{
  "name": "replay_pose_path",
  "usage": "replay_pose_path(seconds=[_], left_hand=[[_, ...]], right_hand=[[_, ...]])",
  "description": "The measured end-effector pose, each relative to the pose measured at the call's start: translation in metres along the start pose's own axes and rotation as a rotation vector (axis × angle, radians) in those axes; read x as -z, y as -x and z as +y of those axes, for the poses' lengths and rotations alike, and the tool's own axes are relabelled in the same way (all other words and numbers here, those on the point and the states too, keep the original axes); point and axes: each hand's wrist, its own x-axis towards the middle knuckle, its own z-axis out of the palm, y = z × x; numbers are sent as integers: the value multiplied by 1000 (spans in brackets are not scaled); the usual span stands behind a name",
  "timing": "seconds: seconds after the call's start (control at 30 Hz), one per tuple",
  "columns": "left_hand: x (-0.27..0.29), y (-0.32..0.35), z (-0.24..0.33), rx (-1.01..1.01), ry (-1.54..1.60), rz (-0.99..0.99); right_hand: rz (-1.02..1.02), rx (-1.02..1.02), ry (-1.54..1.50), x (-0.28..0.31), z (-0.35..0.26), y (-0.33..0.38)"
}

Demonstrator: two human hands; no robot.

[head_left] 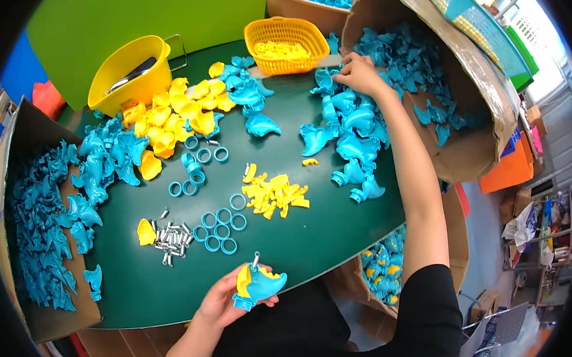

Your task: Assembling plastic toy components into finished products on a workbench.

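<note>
Near the front edge of the table, my left hand (221, 301) holds a curved blue plastic shell (264, 285) with a yellow piece (244, 281) set into it. A small silver metal cylinder (256, 260) stands up from its top. My right hand (364, 75) is stretched to the far right, its fingers bent and pinched at a blue shell (325, 81) on the edge of a heap. More blue shells (357, 122) lie below that hand. Between my hands is a pile of small yellow clips (275, 194). Blue rings (223, 216) and silver cylinders (174, 238) lie left of it.
Cardboard boxes of blue parts stand at left (79, 297) and right (489, 118). Yellow shells (165, 130) lie before a yellow bucket (99, 94). A yellow basket (282, 65) sits at the back. Below the table edge, a box holds assembled blue-and-yellow pieces (383, 264).
</note>
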Motion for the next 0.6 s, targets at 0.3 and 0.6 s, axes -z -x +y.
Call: replay_pose_path(seconds=[0.3, 0.6], left_hand=[[-2, 6, 4, -124, -133, 48], [-14, 16, -2, -227, -162, -50]], right_hand=[[103, -376, -448, 109, -120, 214], [97, -581, -14, 57, -179, 333]])
